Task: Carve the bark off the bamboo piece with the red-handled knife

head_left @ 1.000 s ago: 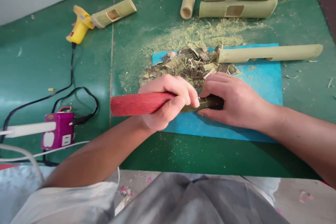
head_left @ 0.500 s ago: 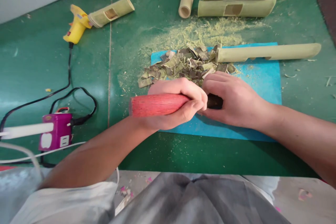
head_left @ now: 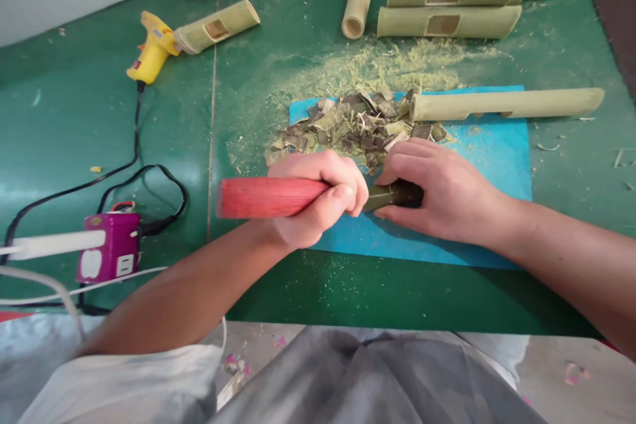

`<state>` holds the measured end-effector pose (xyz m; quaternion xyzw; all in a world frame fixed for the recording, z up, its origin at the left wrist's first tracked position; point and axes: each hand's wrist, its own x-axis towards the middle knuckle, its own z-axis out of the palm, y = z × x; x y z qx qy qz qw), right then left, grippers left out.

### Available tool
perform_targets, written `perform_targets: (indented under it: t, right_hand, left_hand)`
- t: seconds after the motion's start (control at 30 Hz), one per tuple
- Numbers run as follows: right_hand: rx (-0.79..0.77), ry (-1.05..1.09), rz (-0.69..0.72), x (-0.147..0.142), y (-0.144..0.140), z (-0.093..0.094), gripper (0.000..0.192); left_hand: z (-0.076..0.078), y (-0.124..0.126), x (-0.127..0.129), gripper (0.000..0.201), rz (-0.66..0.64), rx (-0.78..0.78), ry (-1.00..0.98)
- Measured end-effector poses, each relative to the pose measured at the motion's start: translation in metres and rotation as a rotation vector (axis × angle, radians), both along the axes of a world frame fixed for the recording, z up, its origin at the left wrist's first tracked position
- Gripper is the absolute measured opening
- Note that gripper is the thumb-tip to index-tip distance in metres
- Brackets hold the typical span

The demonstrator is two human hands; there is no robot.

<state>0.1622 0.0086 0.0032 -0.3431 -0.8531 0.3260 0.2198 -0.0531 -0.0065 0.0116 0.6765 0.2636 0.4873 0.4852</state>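
Counter (head_left: 387, 301), green and smooth-topped, carries a flat blue rectangular sheet (head_left: 477, 242) near its front edge. Left hand (head_left: 322, 195): clenched around a red cylindrical handle (head_left: 271, 197), which lies roughly level, its butt end pointing left. The tool's working end is hidden by the fist. Right hand (head_left: 442, 189): grasping a dark green length of bamboo (head_left: 382, 197) between thumb and fingers, the thumb on the near side. The bamboo lies over the blue sheet, between the two hands; its left end is hidden behind the left fist.

Directly beyond the hands, a heap of brown and green flat chips (head_left: 348, 122) covers the sheet's far left part. Pale yellow-green dust (head_left: 368, 63) is spread behind it. A long pale bamboo tube (head_left: 541, 103) lies to the right of the heap, overhanging the sheet's right edge. Light green bamboo tubes with rectangular cut-outs (head_left: 481, 21) lie along the rear.

Left section: a yellow corded pistol-shaped tool (head_left: 152, 50) has its front end at a short green bamboo tube (head_left: 236, 18). A purple box-shaped power adapter (head_left: 109, 248) sits nearer the front.
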Motion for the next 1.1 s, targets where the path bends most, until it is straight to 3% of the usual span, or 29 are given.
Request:
perform_targets:
  t: [0.13, 0.5, 1.1]
  right_hand:
    - [-0.006, -0.001, 0.006, 0.0004, 0.0005, 0.0009, 0.016]
    - [-0.018, -0.007, 0.001, -0.0009, 0.0003, 0.0011, 0.014]
    - [-0.013, -0.014, 0.009, -0.0003, 0.0008, 0.0020, 0.014]
  left_hand:
    - [-0.0018, 0.0054, -0.0017, 0.032, -0.022, 0.005, -0.082]
    - [-0.0023, 0.0038, 0.0006, 0.032, -0.001, -0.013, 0.002]
    - [-0.0025, 0.0056, 0.0016, 0.029, -0.013, -0.009, -0.071]
